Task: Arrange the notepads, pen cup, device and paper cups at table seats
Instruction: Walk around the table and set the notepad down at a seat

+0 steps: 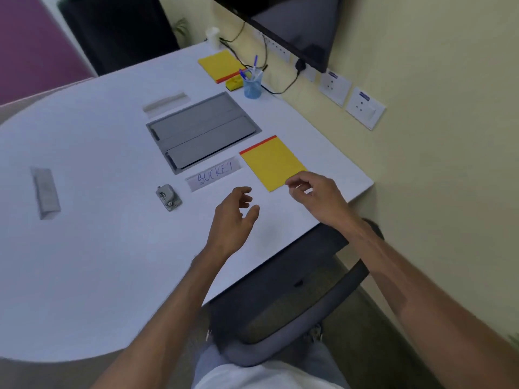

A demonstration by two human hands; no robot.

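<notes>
Right hand (317, 196) (fingers loose) hovers at near notepad (271, 164).

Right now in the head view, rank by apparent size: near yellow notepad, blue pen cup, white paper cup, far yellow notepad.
1. Near yellow notepad
2. Far yellow notepad, though distance shrinks it
3. Blue pen cup
4. White paper cup, farthest away

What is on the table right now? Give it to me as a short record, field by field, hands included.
near notepad: yellow with red strip, flat by the table's right edge
far notepad: yellow, beside the pen cup
pen cup: blue, pens inside
paper cup: white, far corner
label: tape reading SOCKET
socket panel: grey, lids closed
right hand: open, fingertips at the near notepad's corner
left hand: open, empty, above the table
</notes>
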